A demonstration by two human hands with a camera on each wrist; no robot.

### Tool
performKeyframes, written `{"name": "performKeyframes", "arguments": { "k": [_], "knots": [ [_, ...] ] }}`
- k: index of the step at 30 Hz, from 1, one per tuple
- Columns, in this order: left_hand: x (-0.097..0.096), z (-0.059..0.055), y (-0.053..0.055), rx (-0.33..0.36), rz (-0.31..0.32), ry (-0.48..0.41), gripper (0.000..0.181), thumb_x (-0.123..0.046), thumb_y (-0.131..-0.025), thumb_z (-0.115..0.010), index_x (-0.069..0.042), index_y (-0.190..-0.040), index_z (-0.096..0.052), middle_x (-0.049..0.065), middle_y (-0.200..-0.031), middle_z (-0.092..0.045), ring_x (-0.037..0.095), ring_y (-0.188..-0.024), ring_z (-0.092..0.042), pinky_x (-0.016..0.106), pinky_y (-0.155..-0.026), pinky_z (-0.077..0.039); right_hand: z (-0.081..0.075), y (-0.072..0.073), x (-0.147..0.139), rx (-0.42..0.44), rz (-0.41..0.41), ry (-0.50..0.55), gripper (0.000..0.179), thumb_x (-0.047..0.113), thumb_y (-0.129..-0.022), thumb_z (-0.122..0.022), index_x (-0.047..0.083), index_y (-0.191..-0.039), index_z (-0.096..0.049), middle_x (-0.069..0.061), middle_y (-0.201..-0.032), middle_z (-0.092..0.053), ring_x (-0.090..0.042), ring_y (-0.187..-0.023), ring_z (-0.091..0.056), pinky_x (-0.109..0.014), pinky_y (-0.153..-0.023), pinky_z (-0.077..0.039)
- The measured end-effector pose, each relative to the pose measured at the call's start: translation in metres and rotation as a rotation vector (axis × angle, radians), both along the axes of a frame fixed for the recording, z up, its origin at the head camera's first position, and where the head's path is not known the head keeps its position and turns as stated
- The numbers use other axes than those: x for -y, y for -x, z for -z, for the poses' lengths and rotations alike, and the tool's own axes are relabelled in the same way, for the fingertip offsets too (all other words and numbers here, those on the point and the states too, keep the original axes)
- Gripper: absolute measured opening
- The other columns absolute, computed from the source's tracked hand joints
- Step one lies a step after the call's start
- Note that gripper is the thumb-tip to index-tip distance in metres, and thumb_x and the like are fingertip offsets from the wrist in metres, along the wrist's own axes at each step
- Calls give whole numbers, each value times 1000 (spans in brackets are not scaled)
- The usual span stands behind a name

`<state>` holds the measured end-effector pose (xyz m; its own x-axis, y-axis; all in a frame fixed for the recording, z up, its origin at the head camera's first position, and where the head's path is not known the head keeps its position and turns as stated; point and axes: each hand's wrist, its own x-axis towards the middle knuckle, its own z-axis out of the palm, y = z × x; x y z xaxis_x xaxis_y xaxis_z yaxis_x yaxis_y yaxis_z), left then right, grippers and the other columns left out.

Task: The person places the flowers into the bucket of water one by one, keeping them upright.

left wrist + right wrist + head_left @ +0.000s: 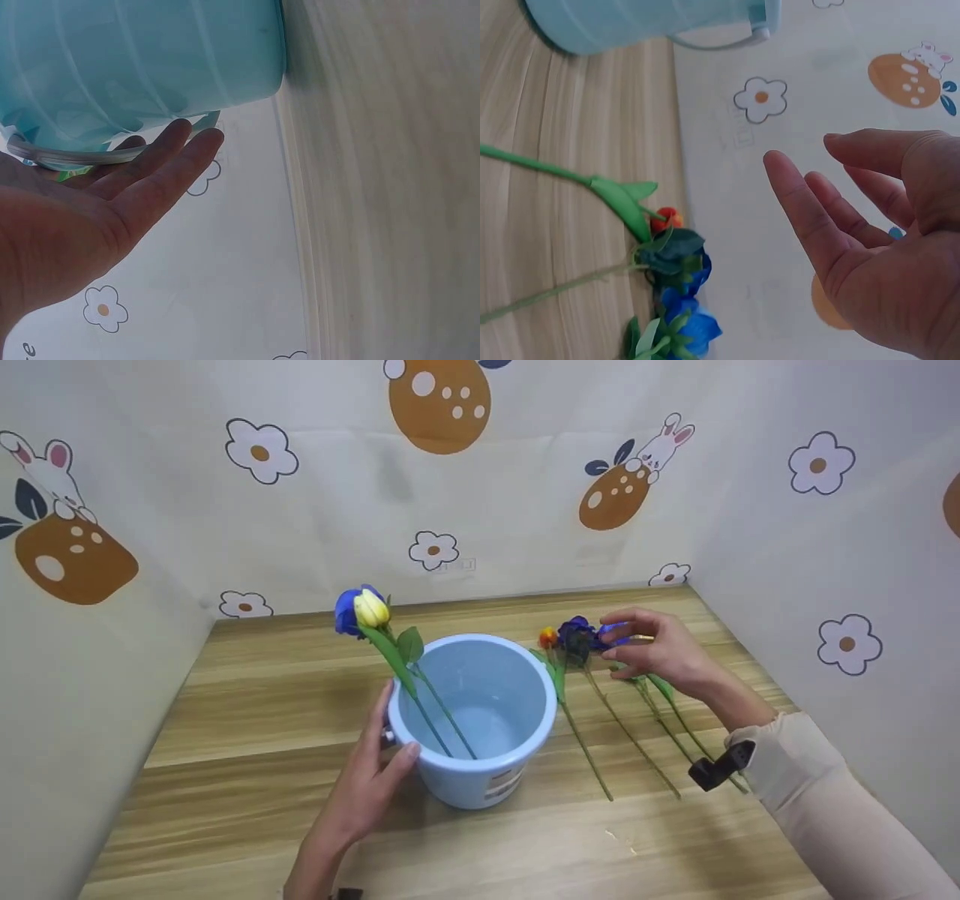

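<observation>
Rabbit-print walls (517, 502) back wood surface (247, 750) where I steady bucket (454, 789) with left hand (367, 784), fingers straight along its side; inside, yellow flower (371, 610) and blue flower (346, 616) lean left. Right hand (667, 656), empty, fingers parted, hovers near flowers (576, 641) lying beside bucket. Picking step, I judge; next move calls for pinching stem (586, 750).

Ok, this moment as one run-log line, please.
left hand: touching blue bucket | right hand: empty, near loose flowers | leaning in bucket: blue flower, yellow tulip

Glossy plast. bucket (454, 786), wood-grain tbl. (255, 742), cloth sleeve (832, 795)
</observation>
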<state>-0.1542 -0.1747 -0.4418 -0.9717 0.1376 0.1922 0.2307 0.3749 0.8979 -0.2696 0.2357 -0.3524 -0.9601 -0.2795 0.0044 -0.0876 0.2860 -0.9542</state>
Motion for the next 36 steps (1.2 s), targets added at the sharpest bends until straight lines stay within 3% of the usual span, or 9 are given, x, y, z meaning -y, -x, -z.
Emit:
{"name": "performKeyframes", "arguments": {
  "k": [16, 22, 29, 36],
  "knots": [
    [1, -2, -1, 26, -2, 5, 81, -43, -106, -57, -41, -170, -7, 5, -179, -11, 43, -159, -28, 67, -121, -36, 16, 2, -28, 37, 4, -38, 46, -6, -97, -66, -4, -142, -56, -11, -115, -63, -17, -98, -76, -40, -80, -68],
    [1, -2, -1, -39, 0, 6, 79, -37, -107, -57, -36, -171, -10, 10, -178, -17, 44, -157, -34, 67, -119, -40, 19, 3, -36, 38, 14, -68, 48, -4, -97, -68, -4, -143, -55, -9, -114, -63, -17, -95, -75, -44, -80, -68],
    [1, -2, -1, -45, 4, 15, 78, -38, -107, -55, -35, -171, -10, 11, -178, -15, 43, -159, -30, 67, -121, -36, 26, 6, -42, 46, 30, -152, 54, -1, -98, -68, -7, -148, -50, -15, -119, -60, -15, -94, -70, -38, -78, -68],
    [1, -2, -2, -37, -2, 19, 79, -38, -107, -55, -33, -171, -10, 11, -179, -15, 43, -159, -29, 67, -121, -37, 34, 7, -46, 22, 28, -287, 54, 2, -99, -65, -6, -150, -49, -32, -130, -55, -15, -93, -69, -39, -73, -68]
  ]
}}
